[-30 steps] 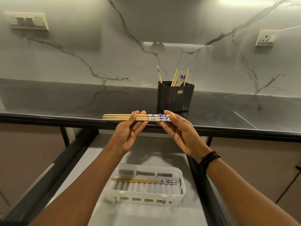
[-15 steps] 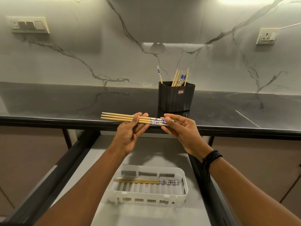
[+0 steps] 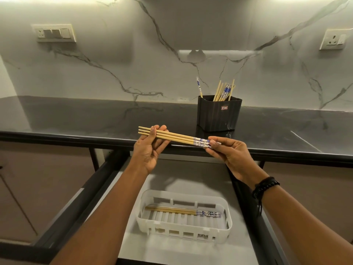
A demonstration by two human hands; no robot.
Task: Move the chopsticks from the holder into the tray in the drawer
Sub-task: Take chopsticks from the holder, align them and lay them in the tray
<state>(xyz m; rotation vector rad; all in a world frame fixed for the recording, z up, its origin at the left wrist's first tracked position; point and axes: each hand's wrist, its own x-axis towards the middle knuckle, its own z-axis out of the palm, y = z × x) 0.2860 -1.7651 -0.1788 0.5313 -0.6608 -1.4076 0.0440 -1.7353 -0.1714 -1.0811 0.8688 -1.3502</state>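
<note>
Head view: chopsticks are being carried from holder toward tray.
They are pinched at both ends, by left hand and right hand, above the open drawer; lowering flat into the tray is called for next.

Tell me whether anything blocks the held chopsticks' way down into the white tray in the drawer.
Nothing visible does. The held chopsticks, gripped by the left hand and right hand, hang over the open drawer; the tray below is open-topped, with other chopsticks lying only along its far side.
</note>
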